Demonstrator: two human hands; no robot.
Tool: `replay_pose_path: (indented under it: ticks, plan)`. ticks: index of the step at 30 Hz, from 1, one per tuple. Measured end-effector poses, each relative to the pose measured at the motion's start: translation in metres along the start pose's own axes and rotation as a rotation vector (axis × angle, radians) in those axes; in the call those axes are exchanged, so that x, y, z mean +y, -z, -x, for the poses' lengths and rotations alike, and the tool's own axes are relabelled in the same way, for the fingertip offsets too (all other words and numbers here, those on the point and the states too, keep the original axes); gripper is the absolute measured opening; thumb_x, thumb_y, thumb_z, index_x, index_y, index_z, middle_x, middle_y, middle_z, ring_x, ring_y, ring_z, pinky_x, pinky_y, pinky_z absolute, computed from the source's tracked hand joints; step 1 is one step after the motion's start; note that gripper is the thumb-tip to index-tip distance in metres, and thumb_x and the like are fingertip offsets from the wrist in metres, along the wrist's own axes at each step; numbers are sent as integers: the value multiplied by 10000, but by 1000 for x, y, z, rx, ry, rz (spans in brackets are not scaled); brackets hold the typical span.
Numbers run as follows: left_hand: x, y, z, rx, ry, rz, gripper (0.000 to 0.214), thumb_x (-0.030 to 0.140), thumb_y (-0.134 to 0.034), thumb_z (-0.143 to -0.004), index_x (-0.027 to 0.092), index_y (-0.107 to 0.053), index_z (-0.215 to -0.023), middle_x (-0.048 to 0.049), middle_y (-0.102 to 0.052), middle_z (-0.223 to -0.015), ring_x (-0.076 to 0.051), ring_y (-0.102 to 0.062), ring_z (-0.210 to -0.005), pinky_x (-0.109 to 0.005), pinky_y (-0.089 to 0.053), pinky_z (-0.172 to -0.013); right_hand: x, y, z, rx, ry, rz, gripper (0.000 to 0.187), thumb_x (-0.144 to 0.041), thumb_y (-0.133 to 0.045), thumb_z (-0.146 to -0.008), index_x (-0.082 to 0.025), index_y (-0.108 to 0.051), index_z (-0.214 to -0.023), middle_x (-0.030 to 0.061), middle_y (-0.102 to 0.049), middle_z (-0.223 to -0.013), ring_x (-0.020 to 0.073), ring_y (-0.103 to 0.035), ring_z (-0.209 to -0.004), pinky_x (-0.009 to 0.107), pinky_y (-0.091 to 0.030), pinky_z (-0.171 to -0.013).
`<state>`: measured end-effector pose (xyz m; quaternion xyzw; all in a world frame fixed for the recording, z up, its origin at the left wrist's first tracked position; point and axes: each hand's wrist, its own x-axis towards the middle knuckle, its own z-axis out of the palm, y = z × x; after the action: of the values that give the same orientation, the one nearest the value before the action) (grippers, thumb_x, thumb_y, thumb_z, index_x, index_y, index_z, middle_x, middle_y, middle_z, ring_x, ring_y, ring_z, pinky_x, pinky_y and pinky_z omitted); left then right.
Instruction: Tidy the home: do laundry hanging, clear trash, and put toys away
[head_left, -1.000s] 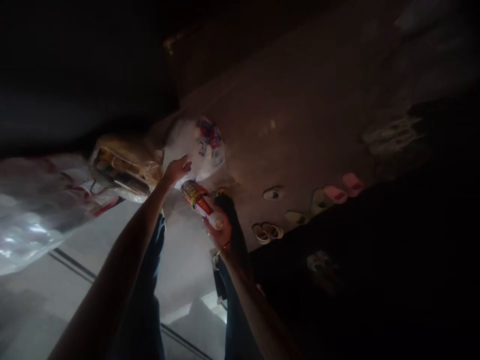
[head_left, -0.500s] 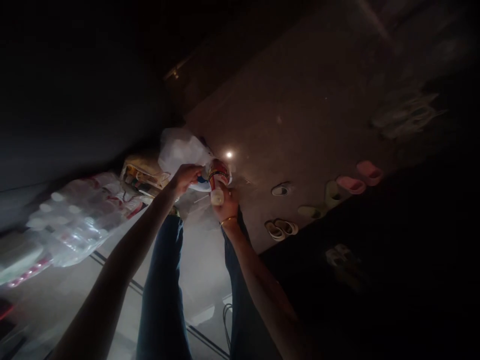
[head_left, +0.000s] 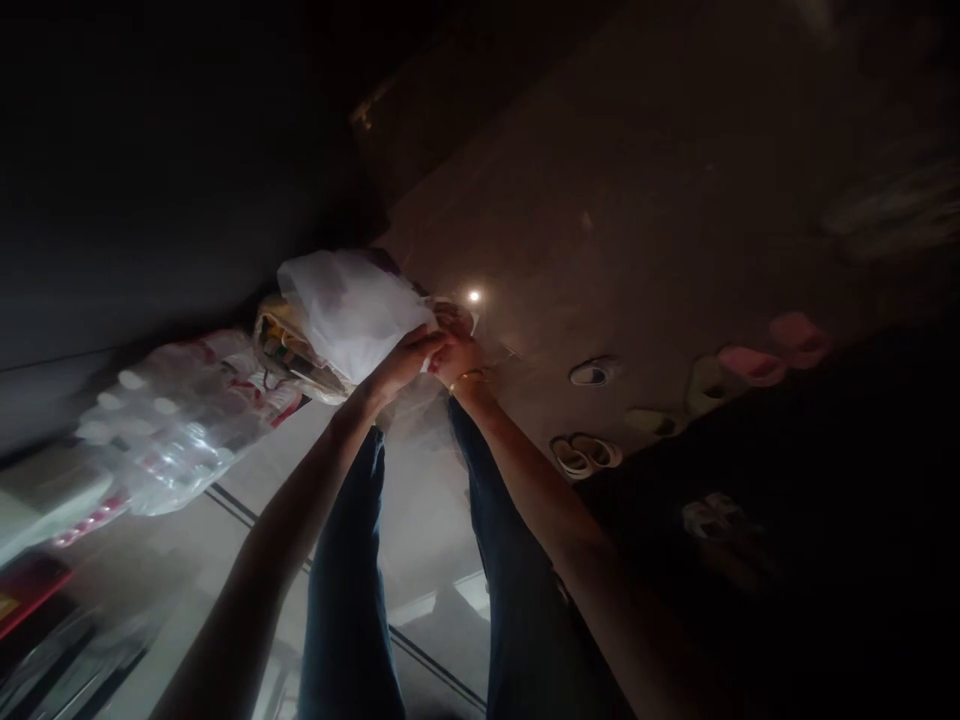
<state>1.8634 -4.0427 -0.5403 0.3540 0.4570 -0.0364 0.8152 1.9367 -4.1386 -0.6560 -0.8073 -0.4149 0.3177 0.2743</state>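
In the dim light, my left hand [head_left: 405,362] is closed on the edge of a white plastic bag [head_left: 349,310] that stands on the floor in front of my legs. My right hand [head_left: 459,358], with a gold bangle at the wrist, is closed right beside it at the bag's mouth. It is on a red-and-white bottle [head_left: 452,314], whose end barely shows past the fingers. The two hands touch. Most of the bottle is hidden by the bag and the hands.
A yellowish bag [head_left: 289,350] of goods leans behind the white one. A shrink-wrapped pack of water bottles [head_left: 172,420] lies to the left by a dark wall. Several slippers lie on the tiled floor: white ones [head_left: 586,455], a green one [head_left: 705,380], pink ones [head_left: 750,365].
My right hand has carried the bottle up from beside my knee to the bag's mouth, and it now sits mostly out of sight. My left hand has closed on the bag's edge.
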Motion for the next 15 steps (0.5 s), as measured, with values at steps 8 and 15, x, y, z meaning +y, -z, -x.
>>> replay_pose_path:
  ticks: [8,15]
  plan:
    - [13,-64,20,-131,94,458,49,138,-638,-817,161,-661,-780,32,-483,-587,-93,-478,-542,-236,-439,-570,18,135,118,446,-205,150,378,-481,-646,-774,-207,-687,-1031,110,-740,-942,299,-726,-853,483,-605,-821]
    - [-20,-41,-14,114,23,541,132,114,-595,-858,161,-701,-795,3,-550,-655,-109,-512,-603,-255,-466,-642,24,179,153,287,-171,181,390,-474,-586,-809,-320,-643,-1163,98,-728,-964,343,-714,-911,536,-574,-853]
